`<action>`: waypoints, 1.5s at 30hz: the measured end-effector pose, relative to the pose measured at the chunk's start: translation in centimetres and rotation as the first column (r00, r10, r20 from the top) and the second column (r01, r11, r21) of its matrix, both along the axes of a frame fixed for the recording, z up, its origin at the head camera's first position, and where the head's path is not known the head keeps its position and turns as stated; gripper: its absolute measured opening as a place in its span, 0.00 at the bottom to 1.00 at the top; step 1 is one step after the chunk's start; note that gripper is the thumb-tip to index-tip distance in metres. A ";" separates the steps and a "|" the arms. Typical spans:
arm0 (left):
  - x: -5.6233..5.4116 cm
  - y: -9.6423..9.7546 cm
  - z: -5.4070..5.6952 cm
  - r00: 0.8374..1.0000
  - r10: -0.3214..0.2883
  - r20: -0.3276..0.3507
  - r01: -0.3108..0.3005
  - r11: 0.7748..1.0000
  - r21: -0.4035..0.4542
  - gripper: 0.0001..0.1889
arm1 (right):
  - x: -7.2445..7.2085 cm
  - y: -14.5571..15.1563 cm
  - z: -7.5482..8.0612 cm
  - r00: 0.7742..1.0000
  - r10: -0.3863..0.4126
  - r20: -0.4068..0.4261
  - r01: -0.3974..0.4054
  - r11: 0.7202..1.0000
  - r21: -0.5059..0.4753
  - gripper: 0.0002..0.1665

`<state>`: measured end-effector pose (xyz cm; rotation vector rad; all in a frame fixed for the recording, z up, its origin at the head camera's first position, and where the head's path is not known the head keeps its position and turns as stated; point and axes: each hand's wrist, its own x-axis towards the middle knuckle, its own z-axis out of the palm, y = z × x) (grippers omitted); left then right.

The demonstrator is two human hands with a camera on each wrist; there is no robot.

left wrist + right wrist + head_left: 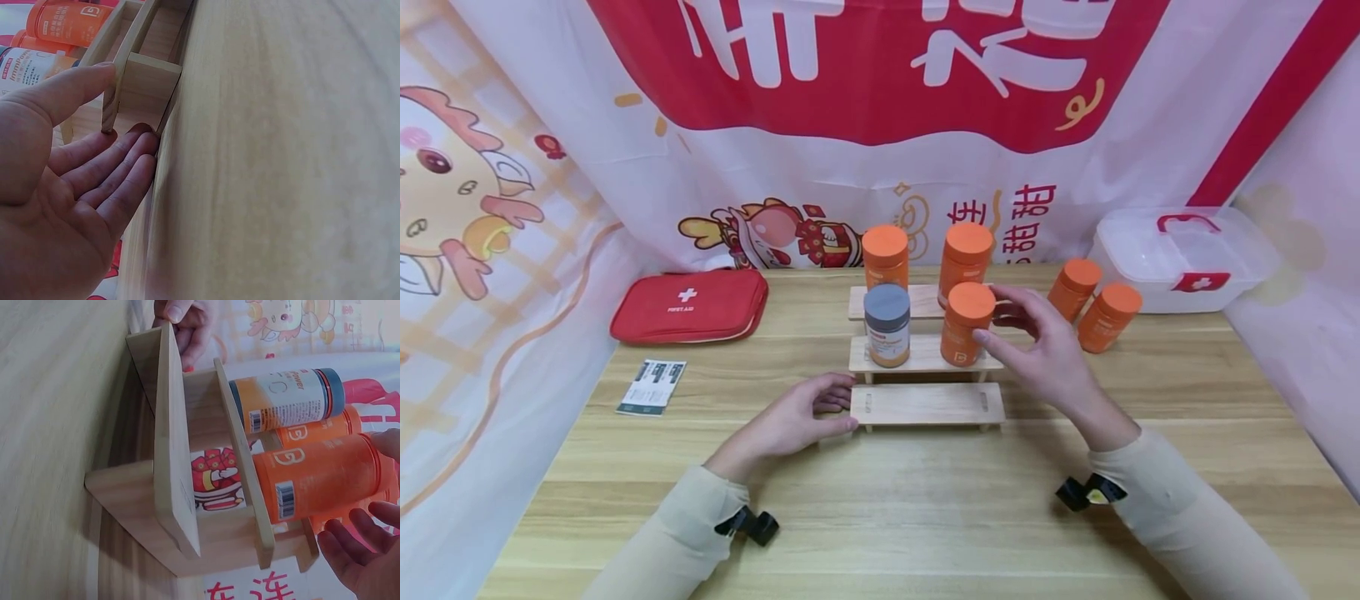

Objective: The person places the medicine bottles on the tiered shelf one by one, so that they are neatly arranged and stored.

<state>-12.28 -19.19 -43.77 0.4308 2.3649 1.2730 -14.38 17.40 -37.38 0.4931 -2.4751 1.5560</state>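
My left hand [808, 412] pinches the left end of the lowest tier of a stepped wooden rack [925, 404], thumb at its front edge and fingertips at the other edge. At the right of the middle tier stands an orange bottle [962, 333] with an orange lid. Thumb near that lid, my right hand [1045, 354] is beside the bottle; its other fingers [340, 550] are spread apart from it in the right wrist view. A grey-lidded bottle [887, 333] occupies the middle tier's left. Two more orange bottles, one left [885, 254] and one right [966, 250], stand on the top tier.
Right of the rack, two orange bottles [1075, 287] [1108, 317] stand on the table before a clear-lidded first-aid box [1180, 258]. At left lie a red first-aid pouch [688, 308] and a small printed packet [652, 387]. A printed cloth [820, 158] hangs behind.
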 end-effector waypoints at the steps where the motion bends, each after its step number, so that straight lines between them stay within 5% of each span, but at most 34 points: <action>1: 0.0 0.0 0.0 1.000 -0.001 0.000 0.001 1.000 0.003 0.35 | 0.1 0.2 0.1 1.000 -0.001 -0.008 0.001 1.000 -0.002 0.36; 10: 0.0 -0.1 -0.1 1.000 0.005 -0.002 -0.005 1.000 -0.006 0.35 | 0.5 2.5 0.1 0.999 -0.041 -0.029 0.041 0.999 -0.006 0.33; 17: 0.0 0.0 -0.1 1.000 -0.002 -0.005 0.002 1.000 0.002 0.35 | 1.1 4.9 -0.1 0.990 -0.134 0.038 0.134 0.991 0.021 0.32; 29: 0.0 -0.1 -0.1 1.000 -0.007 -0.002 0.007 1.000 0.013 0.36 | 1.7 9.5 -1.8 0.974 -0.224 -0.047 0.224 0.975 -0.005 0.32; 45: 0.0 0.0 -0.1 1.000 -0.003 -0.004 0.003 1.000 0.010 0.35 | 1.4 14.9 -3.5 0.905 -0.419 0.071 0.418 0.908 0.032 0.34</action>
